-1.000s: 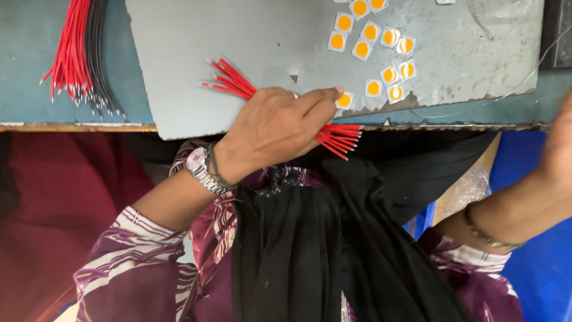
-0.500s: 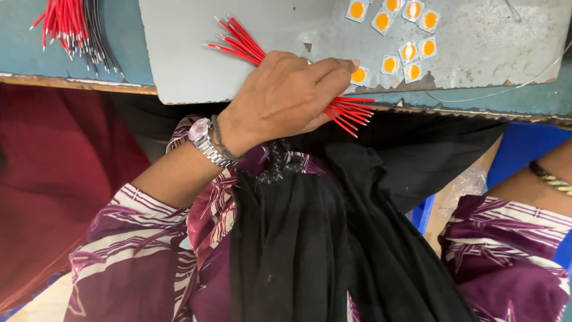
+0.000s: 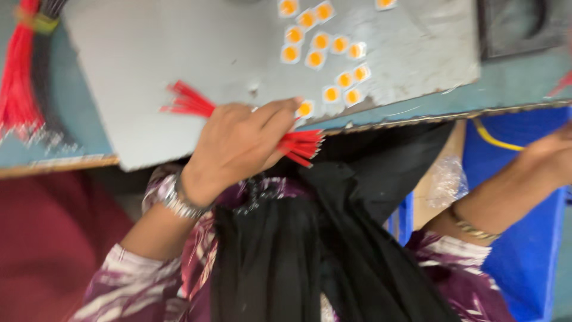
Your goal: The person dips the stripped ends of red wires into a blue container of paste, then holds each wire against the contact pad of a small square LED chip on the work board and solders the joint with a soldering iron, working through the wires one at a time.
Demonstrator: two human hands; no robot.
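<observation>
Head view: my left hand (image 3: 241, 149) is clenched around a bundle of short red wires (image 3: 301, 145), at the grey board's (image 3: 179, 53) near edge. At two o'clock lie small yellow-centred squares (image 3: 322, 42). My right hand (image 3: 551, 158), at three o'clock, is blurred; I cannot tell its grip. Loose wire ends could fan out and knock the squares.

Bright even light, soft shadows, strong motion blur throughout, edges smeared
</observation>
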